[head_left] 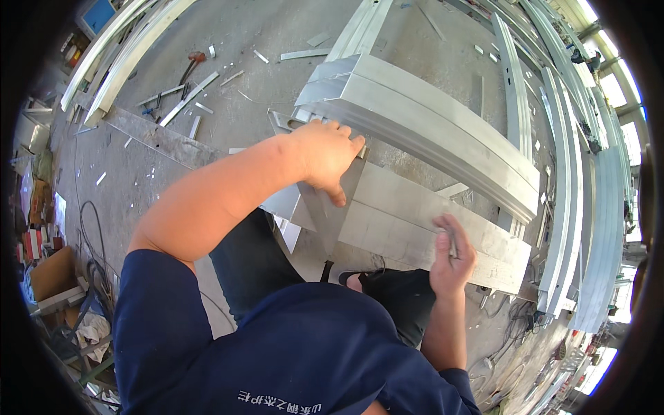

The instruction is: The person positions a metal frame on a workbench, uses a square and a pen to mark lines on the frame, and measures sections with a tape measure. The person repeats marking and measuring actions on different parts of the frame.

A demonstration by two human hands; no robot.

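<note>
My left hand (pixel 326 158) lies spread over a narrow grey metal bar (pixel 344 204), thumb and fingers apart. Its fingertips are close to the cut end of a long silver aluminium profile (pixel 429 117), which lies slanting across the work. Below that profile is a wide flat silver panel (pixel 422 221) with a seam along its length. Over the panel's near edge hovers my right hand (pixel 453 256), fingers loosely bent and apart, with nothing visible in it. What lies under the left palm is hidden.
Long metal profiles (pixel 560 187) are stacked at the right, and more rails (pixel 131 55) stand at the far left. Metal offcuts and an orange-headed tool (pixel 196 58) litter the concrete floor. Black cables (pixel 90 235) and a brown board (pixel 52 275) lie at the left.
</note>
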